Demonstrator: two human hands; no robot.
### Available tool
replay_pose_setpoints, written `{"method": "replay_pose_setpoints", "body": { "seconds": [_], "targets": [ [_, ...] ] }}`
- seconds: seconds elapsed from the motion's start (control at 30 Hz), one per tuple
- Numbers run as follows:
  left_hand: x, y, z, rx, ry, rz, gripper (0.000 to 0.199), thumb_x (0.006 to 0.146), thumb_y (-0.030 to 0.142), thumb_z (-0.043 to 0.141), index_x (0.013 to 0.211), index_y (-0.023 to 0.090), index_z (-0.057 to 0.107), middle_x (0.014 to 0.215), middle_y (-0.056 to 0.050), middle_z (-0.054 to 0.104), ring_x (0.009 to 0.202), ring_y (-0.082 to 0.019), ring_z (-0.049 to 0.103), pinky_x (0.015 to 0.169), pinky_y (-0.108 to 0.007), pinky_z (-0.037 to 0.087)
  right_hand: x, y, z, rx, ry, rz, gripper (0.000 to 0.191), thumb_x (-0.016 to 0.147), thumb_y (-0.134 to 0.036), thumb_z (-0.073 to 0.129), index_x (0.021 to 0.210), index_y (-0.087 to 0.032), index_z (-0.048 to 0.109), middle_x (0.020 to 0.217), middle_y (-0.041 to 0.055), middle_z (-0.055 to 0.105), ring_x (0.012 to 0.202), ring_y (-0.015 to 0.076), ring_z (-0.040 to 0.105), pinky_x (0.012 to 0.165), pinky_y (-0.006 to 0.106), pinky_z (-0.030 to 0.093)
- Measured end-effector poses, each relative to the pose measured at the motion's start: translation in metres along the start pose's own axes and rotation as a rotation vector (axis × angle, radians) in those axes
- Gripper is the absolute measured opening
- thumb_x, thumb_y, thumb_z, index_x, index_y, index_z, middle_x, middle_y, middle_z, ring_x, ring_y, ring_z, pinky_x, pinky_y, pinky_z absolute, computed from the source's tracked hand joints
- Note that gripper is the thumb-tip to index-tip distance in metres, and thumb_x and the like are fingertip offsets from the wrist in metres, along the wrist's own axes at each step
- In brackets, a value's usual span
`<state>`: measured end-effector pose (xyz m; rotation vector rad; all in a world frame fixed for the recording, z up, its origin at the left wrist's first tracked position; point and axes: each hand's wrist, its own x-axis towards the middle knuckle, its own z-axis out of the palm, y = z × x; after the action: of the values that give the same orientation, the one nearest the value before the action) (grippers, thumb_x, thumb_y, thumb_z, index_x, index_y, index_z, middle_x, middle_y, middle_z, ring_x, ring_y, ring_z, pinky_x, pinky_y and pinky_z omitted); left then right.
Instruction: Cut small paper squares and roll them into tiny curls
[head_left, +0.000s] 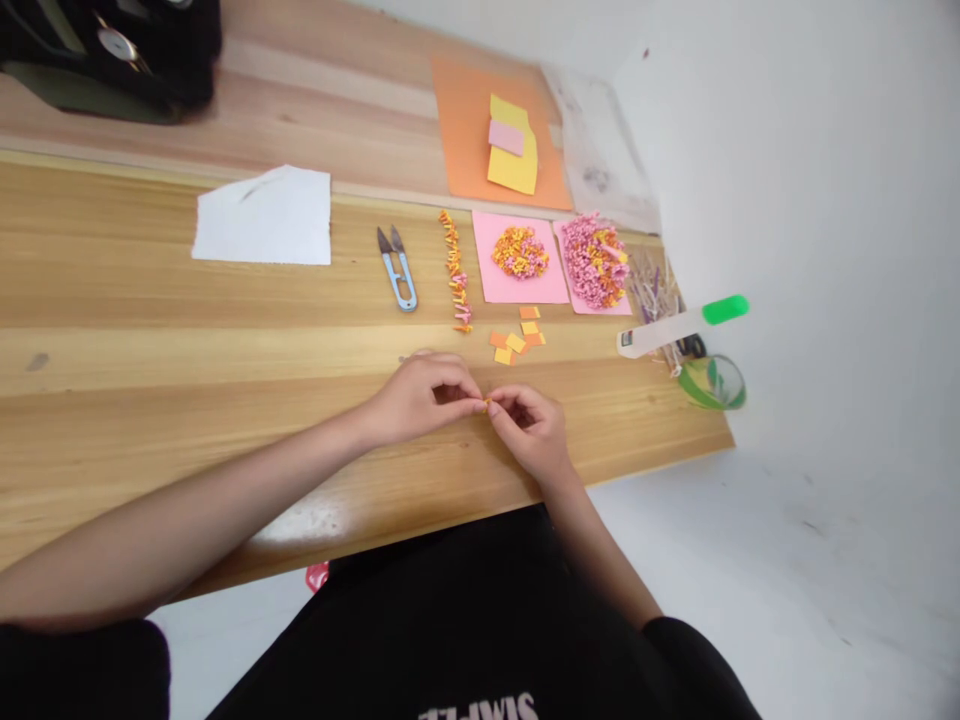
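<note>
Two hands meet over the near edge of the table (150,330), fingertips pinched together on one tiny orange paper bit (487,402); the left hand (420,398) curls nearly shut on it from the left, the right hand (531,428) closes on it from the right, likely so both can work so small a piece; the bit is hardly visible, a speck of orange between the fingers. Left to right beyond them: a white sheet (262,217); snips (397,268), within reach; a row of folded pieces (456,272); loose orange squares (517,338), just ahead of the hands; two pink sheets heaped with finished pieces (520,252); a green-capped tube (682,325).
</note>
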<state>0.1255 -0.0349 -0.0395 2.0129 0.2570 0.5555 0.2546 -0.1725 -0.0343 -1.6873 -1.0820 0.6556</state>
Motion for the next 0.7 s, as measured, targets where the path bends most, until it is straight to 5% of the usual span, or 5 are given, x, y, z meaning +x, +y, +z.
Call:
{"method": "replay_pose_setpoints", "body": {
  "seconds": [0.7],
  "targets": [
    [-0.0010,0.0017,-0.0006,0.021,0.006,-0.007,0.014,0.082,0.026,0.064,0.073,0.017,0.070,0.067,-0.001,0.067,0.060,-0.012,0.059,0.063,-0.025,0.044,0.0012,-0.0010,0.0004,0.008,0.002,0.010,0.010,0.078,-0.027,0.061,0.074,-0.019,0.065,0.057,-0.0017,0.057,0.048,0.0092,0.047,0.044,0.022,0.038]
  ]
}}
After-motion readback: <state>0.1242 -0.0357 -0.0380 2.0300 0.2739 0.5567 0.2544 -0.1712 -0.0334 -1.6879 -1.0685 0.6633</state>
